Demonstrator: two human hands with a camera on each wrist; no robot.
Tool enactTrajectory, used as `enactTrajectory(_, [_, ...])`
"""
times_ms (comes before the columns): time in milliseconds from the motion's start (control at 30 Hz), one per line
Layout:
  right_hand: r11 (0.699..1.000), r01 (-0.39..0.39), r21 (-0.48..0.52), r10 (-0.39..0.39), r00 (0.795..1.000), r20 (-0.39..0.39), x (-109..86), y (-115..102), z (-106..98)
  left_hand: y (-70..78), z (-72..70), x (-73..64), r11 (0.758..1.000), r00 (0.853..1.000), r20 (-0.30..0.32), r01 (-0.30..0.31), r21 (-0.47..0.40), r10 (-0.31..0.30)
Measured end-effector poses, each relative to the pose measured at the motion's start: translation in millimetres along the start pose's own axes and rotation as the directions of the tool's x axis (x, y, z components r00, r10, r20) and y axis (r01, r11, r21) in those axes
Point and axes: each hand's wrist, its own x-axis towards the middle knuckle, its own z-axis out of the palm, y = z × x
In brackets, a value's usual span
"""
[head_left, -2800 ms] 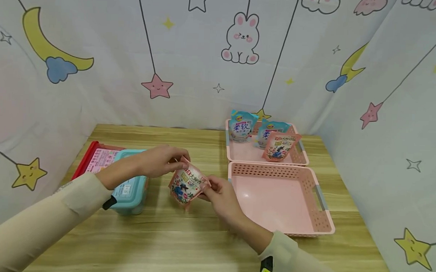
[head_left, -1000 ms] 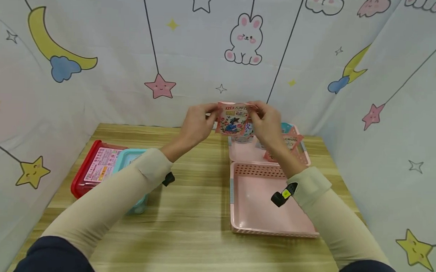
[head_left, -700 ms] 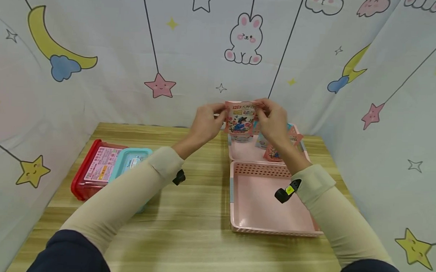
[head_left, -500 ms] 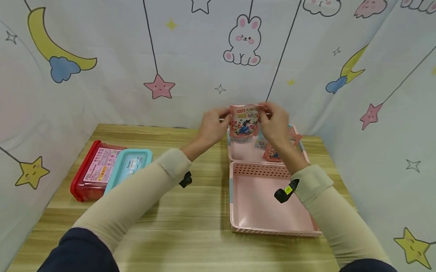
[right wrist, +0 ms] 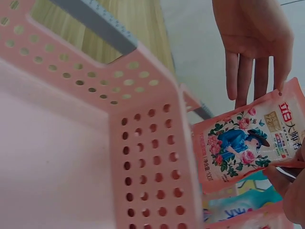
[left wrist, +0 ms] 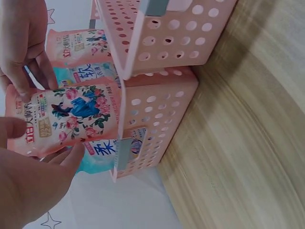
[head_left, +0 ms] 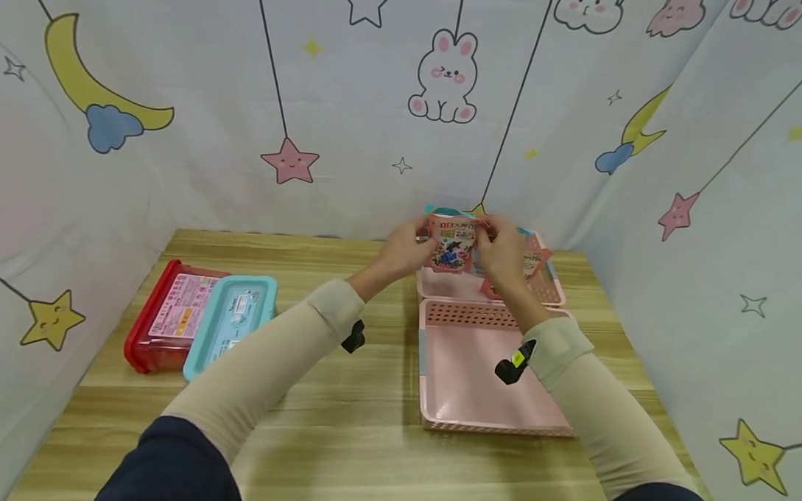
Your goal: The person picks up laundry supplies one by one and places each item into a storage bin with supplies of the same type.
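A pink detergent pouch (head_left: pixel 451 245) with a floral print is held upright between both hands at the rear pink basket (head_left: pixel 442 287). My left hand (head_left: pixel 404 250) pinches one side of it, thumb in front and fingers behind. At the opposite upper corner my right hand (head_left: pixel 503 254) grips it. Behind this pouch stands a blue pouch (left wrist: pixel 102 149), mostly covered. A second blue pouch (left wrist: pixel 90 71) and another pink pouch (left wrist: pixel 81 46) stand in the same basket, partly hidden by my right hand in the head view. Both wrist views show the held pouch close to the basket's rim.
Nearer me, a second pink basket (head_left: pixel 488 427) with perforated walls adjoins the rear one. To the left on the wooden table (head_left: pixel 341 440) are a red box (head_left: pixel 148 345) and a light-blue lidded box (head_left: pixel 235 322). A patterned curtain (head_left: pixel 353 94) hangs behind.
Both hands have carried the pink pouch from the table's middle up, back and right to the rear basket. In the last half second it has dropped lower, before the blue pouch.
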Motion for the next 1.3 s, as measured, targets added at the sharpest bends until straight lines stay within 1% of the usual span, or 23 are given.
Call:
enactTrajectory(67, [1.000, -0.029, -0.005, 0.029, 0.999, 0.012, -3.2, 5, 4, -2.9, 1.7, -1.3, 1.000, 0.998, 0.065, 0.021, 0.009, -0.022])
enactTrajectory(133, [0.999, -0.042, -0.011, 0.042, 0.999, 0.028, -5.3, 10, 8, -5.8, 3.2, -2.0, 0.999, 0.993, 0.110, 0.038, 0.013, -0.039])
enactTrajectory(233, [0.998, -0.061, -0.015, 0.062, 0.996, 0.058, -6.8, 15, 12, -10.7, 5.9, -1.6, 0.999, 0.989, 0.140, 0.051, -0.002, -0.050])
enactTrajectory(367, [0.996, -0.078, -0.043, 0.081, 0.993, 0.082, -7.2, 20, 17, -17.4, 9.5, 0.9, 0.997, 0.985, 0.168, 0.056, -0.061, -0.045])
enactTrajectory(467, [0.995, -0.082, -0.050, 0.086, 0.992, 0.087, -7.5, 22, 19, -21.3, 11.5, 2.5, 0.995, 0.983, 0.173, 0.067, -0.079, -0.052])
enactTrajectory(600, [0.996, -0.083, -0.037, 0.087, 0.992, 0.090, -9.3, 26, 22, -23.5, 12.6, 2.4, 0.995, 0.983, 0.170, 0.084, -0.056, -0.074])
enactTrajectory(700, [0.996, -0.079, -0.031, 0.081, 0.993, 0.084, -10.9, 29, 24, -24.5, 12.4, 1.5, 0.995, 0.980, 0.179, 0.092, -0.048, -0.082])
enactTrajectory(833, [0.998, -0.063, -0.026, 0.065, 0.994, 0.083, -13.4, 31, 27, -27.6, 11.9, 1.0, 0.994, 0.979, 0.191, 0.087, -0.061, -0.073])
enactTrajectory(900, [0.998, -0.059, -0.025, 0.061, 0.994, 0.087, -14.5, 32, 27, -28.3, 11.2, 0.9, 0.994, 0.978, 0.194, 0.092, -0.059, -0.079])
enactTrajectory(1000, [0.998, -0.053, -0.041, 0.057, 0.994, 0.090, -15.1, 34, 28, -26.5, 9.6, 0.8, 0.994, 0.979, 0.178, 0.103, -0.024, -0.097])
enactTrajectory(1100, [0.997, -0.055, -0.048, 0.060, 0.994, 0.096, -14.9, 35, 27, -22.0, 7.9, 1.3, 0.994, 0.980, 0.174, 0.106, -0.018, -0.101])
enactTrajectory(1200, [0.997, -0.062, -0.043, 0.067, 0.991, 0.115, -14.0, 34, 26, -17.9, 6.0, 1.9, 0.997, 0.981, 0.176, 0.083, 0.008, -0.083])
enactTrajectory(1300, [0.997, -0.076, -0.025, 0.078, 0.987, 0.139, -13.5, 32, 25, -16.2, 4.2, 2.1, 0.996, 0.984, 0.163, 0.064, 0.067, -0.075])
